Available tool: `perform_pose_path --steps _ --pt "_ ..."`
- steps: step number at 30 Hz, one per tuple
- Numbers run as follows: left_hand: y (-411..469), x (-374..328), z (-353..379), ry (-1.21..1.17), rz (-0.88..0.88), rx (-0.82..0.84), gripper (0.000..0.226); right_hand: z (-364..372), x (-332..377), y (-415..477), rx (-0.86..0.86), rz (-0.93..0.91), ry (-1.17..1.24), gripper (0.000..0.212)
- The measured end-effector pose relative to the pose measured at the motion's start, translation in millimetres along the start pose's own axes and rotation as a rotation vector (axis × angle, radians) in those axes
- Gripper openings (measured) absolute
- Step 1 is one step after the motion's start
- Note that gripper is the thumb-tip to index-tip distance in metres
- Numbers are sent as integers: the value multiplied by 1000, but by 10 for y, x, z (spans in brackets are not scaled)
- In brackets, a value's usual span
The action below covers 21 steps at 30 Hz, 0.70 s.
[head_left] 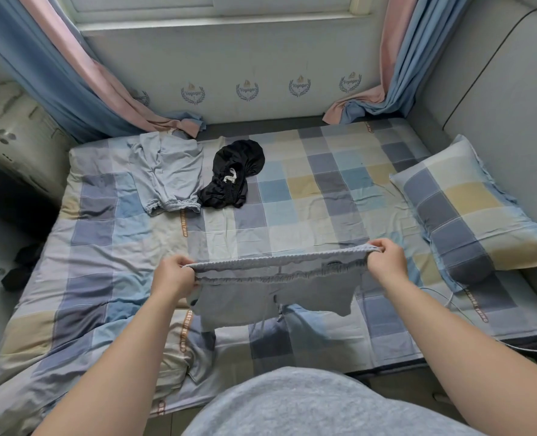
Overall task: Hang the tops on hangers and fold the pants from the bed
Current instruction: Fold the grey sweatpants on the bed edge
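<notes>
Grey shorts (273, 297) hang in the air over the near part of the bed (292, 228), held up by their elastic waistband (279, 258), which is pulled out wide between the two hands. The left hand (174, 275) grips the waistband's left end, with its fingers curled round the gathered fabric. The right hand (386, 262) pinches the right end, fingers and thumb closed on the cloth, and sits a little higher and farther from the body than the left. The waistband gapes open, its far edge stretched almost straight and its near edge sagging slightly. The body of the shorts droops below it, clear of the sheet.

The bed is covered with a checked sheet in blue, grey, cream and pale yellow. Toward its far left lies a pair of light blue pants (166, 171), spread loosely and creased, with the gathered cuffs pointing toward the person. Just to the right of them, touching or nearly touching at the cuff, is a crumpled black garment (235, 174) showing a small white label. Both lie well apart from the held shorts.

A pillow (468, 215) in the same check rests along the right side of the bed. A thin white cable (443, 297) trails over the sheet below it. Pink and blue curtains (72, 73) hang at both far corners, with their ends pooled on the mattress edge. Some dark clothing (18, 269) lies on the floor to the left. The person's grey top (308, 404) fills the bottom edge.
</notes>
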<state>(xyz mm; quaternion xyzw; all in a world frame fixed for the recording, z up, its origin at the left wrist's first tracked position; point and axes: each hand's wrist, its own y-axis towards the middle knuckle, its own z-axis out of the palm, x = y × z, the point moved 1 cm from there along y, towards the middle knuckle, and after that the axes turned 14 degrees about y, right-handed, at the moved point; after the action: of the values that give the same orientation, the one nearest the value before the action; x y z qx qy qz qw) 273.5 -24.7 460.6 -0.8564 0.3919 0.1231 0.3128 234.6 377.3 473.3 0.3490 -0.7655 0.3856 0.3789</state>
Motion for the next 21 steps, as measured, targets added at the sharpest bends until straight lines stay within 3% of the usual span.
perform_pose_path --steps 3,6,10,12,15,17,21 --pt "0 7 56 -450 -216 175 31 83 28 -37 94 439 468 27" --pt "-4 15 16 -785 -380 318 22 73 61 -11 134 598 588 18" --pt "-102 -36 -111 -1123 -529 527 18 -20 151 -2 334 751 674 19" --pt "-133 -72 -154 -1242 -536 548 21 -78 221 6 392 771 746 9" --pt "-140 -122 -204 -1347 -497 564 7 -145 305 20 412 758 887 16" --pt "-126 -152 -238 -1415 -461 576 16 -154 349 10 412 720 933 13" --pt "-150 -254 -244 -1404 -323 513 16 -109 390 -9 415 476 817 30"
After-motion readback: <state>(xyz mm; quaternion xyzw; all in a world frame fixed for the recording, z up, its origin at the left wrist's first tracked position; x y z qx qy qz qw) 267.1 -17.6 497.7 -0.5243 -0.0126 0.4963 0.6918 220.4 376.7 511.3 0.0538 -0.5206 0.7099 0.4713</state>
